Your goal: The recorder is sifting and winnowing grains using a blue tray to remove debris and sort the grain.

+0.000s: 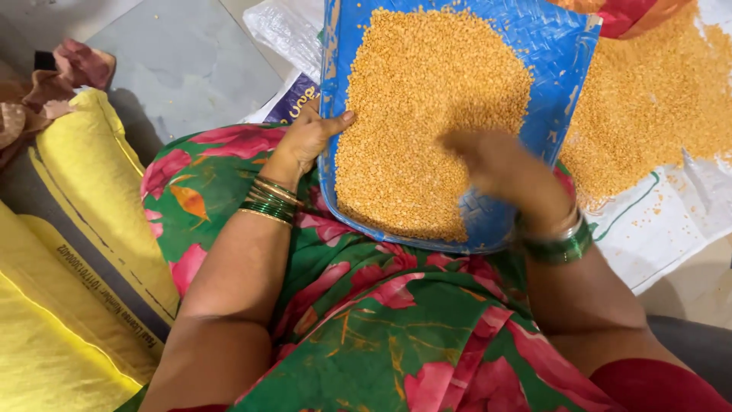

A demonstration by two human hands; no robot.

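Observation:
A blue woven tray (560, 53) rests on my lap, heaped with yellow split lentils (415, 114). My left hand (309, 137) grips the tray's left rim, thumb lying over the edge beside the grains. My right hand (499, 168) is blurred with motion and lies palm-down on the tray's lower right part, fingers touching the lentils; whether it holds any grains is hidden. Both wrists carry green and gold bangles.
A larger pile of the same lentils (652, 99) lies on a white woven sheet (671, 229) at the right. Yellow sacks (69, 252) lie at my left on a grey stone floor (183, 61). A crumpled cloth (53, 80) sits at the far left. My lap wears a green and pink flowered cloth (381, 320).

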